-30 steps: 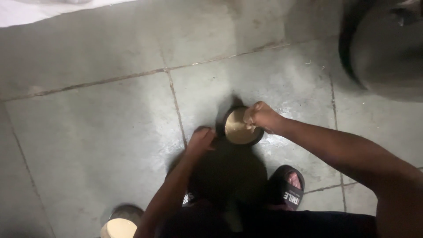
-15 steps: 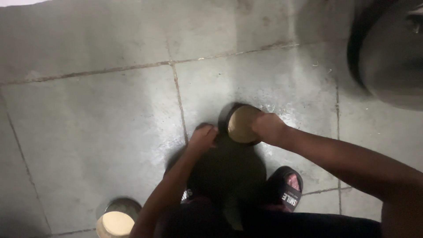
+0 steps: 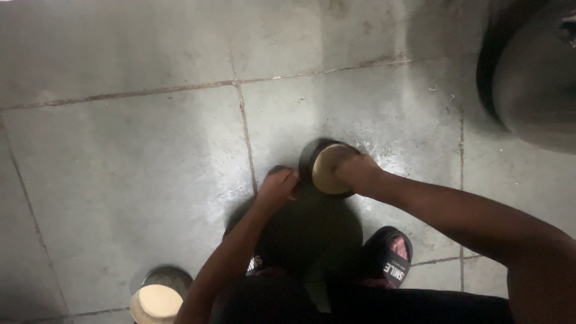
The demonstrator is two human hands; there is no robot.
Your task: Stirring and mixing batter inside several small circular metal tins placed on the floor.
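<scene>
Person crouches over a grey tiled floor point(image 3: 138, 174), both hands down at a small round metal tin with a pale yellowish top point(image 3: 327, 171) that sits on the floor just right of a grout line, ahead of a black slide sandal point(image 3: 389, 259). Right hand point(image 3: 359, 174) lies over the tin's right edge, fingers curled onto its rim and touching it; how firmly it clamps cannot be told, blur hides the fingertips. Left hand point(image 3: 277, 187) is bunched narrow at the tin's left side, fingers curled inward; whether it touches the tin or pinches something small cannot be told. The floor around the tin looks wet and shiny. My read: the work is gripping or turning the tin against the floor, so doing it well means pressing down squarely with the right hand so the tin does not skid on the slick tile, with the left bracing the opposite side low at the base, both wrists kept close. Risk seems to be tipping or sliding sideways. A second round tin with a cream-coloured top point(image 3: 157, 300) stands well apart at lower left. A large dark round vessel point(image 3: 534, 72) sits at upper right, only part in view.
</scene>
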